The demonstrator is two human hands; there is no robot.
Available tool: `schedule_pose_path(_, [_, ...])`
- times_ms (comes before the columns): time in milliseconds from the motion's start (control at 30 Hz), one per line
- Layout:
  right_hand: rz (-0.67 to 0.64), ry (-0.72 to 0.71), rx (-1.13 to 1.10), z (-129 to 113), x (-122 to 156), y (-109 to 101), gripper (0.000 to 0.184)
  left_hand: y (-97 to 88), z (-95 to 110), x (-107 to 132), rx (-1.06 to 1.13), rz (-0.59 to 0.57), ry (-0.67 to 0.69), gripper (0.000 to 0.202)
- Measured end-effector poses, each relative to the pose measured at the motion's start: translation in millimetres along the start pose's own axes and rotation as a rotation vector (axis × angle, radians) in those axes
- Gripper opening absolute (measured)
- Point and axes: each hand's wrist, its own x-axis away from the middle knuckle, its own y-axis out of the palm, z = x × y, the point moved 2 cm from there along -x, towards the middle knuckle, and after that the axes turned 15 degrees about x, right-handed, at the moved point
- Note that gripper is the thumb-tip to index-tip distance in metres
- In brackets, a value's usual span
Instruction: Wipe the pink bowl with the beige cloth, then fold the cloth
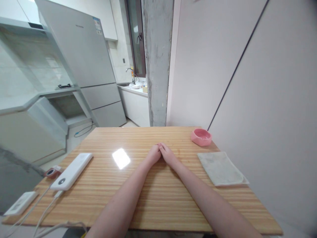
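Observation:
My left hand (153,154) and my right hand (167,153) rest together on the wooden table (153,198), near its middle. Their fingertips touch, and the fingers lie stretched flat on the wood. Neither hand holds anything. A folded white cloth (221,168) lies to the right of my right hand. A pink bowl (201,136) sits at the table's far right corner. On the left lies a white power bank (72,171) with cables running off the front edge.
A small red object (52,172) and a white flat device (21,203) sit at the table's left edge. A wall runs along the right side. Beyond the table stand a concrete pillar (157,62), a fridge (84,56) and a counter with a sink.

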Motion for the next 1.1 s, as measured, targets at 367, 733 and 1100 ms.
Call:
schedule_pose_path(367, [0.006, -0.091, 0.199, -5.2, -0.6, -6.6, 0.040, -2.7, 3.4, 2.3, 0.041, -0.008, -0.009, 0.027])
schedule_pose_path(733, [0.570, 0.477, 1.104, 50.0, 9.1, -159.0, 0.037, -21.4, 0.3, -0.1, 0.072, 0.016, 0.004, 0.017])
schedule_pose_path(1100, [0.524, 0.134, 0.829, 57.1, -7.7, -132.6, 0.020, -23.9, 12.8, 4.7, 0.039, 0.139, 0.065, 0.032])
